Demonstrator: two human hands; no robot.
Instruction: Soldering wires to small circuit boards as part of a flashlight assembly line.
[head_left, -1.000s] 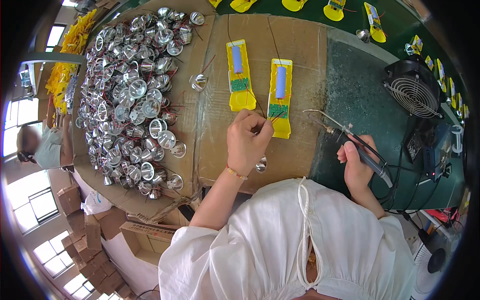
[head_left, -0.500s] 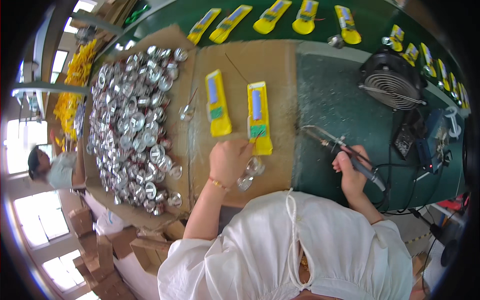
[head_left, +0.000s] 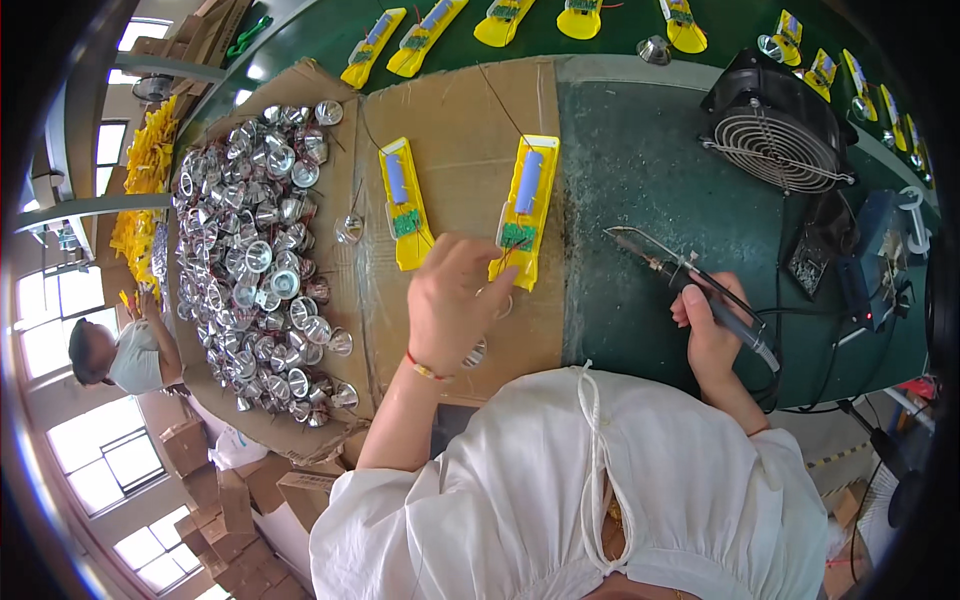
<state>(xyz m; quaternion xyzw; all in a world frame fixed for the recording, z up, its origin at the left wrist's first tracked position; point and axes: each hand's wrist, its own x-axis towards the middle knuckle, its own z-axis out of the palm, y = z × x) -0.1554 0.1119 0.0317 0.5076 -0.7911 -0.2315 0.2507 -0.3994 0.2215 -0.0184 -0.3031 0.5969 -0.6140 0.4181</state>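
Note:
My left hand [head_left: 447,300] is over the cardboard mat, thumb and index finger apart, at the lower left edge of a yellow plastic housing [head_left: 534,180]. That housing holds a lilac cylindrical battery [head_left: 528,183] and a green circuit board [head_left: 517,236] with thin wires. Partly hidden under my hand are silver reflector cups [head_left: 476,352]. Left of it lies a second yellow housing [head_left: 416,247] with the same kind of parts. My right hand [head_left: 711,335] is closed around a soldering iron [head_left: 725,325] with a curved metal tube, its tip pointing left above the green mat.
A large heap of silver reflector cups [head_left: 258,257] covers the left cardboard; one loose cup [head_left: 349,229] lies beside it. More yellow housings [head_left: 505,20] line the far edge. A black fan [head_left: 775,140] and a blue soldering station [head_left: 868,270] stand right. Another person [head_left: 135,355] is far left.
My left hand has loosened from a pinch near the circuit board, and its fingers have spread. The near housing now tilts more to the right. The soldering iron stays in my right hand.

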